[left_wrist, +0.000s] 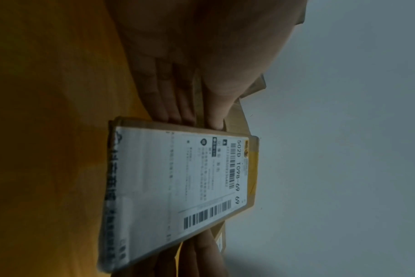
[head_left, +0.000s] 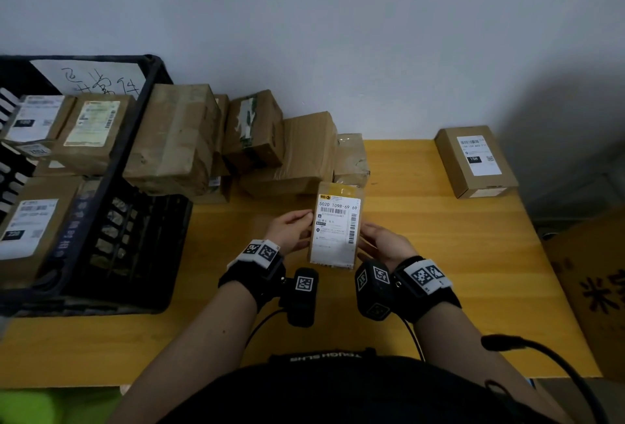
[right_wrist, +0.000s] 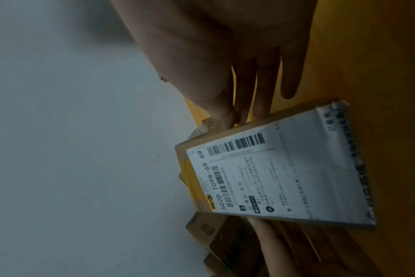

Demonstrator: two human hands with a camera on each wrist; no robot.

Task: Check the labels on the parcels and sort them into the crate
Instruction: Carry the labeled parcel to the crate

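I hold a small flat cardboard parcel (head_left: 334,231) above the yellow table (head_left: 439,254), its white barcoded shipping label facing up and reading "502D T098-69 69". My left hand (head_left: 302,224) pinches its left edge, thumb on top and fingers underneath, as the left wrist view shows (left_wrist: 197,120). My right hand (head_left: 367,236) holds the right edge the same way (right_wrist: 237,118), with the little finger free. Both wrist views show the parcel's label (left_wrist: 178,183) (right_wrist: 284,172). The black plastic crate (head_left: 145,95) stands to the left and holds several labelled parcels (head_left: 91,129).
A pile of brown parcels (head_left: 257,139) lines the wall beyond my hands, next to the crate. One labelled box (head_left: 475,160) sits alone at the table's far right corner. A handwritten paper sign (head_left: 98,78) leans inside the crate. A large carton (head_left: 595,288) stands beside the table's right edge.
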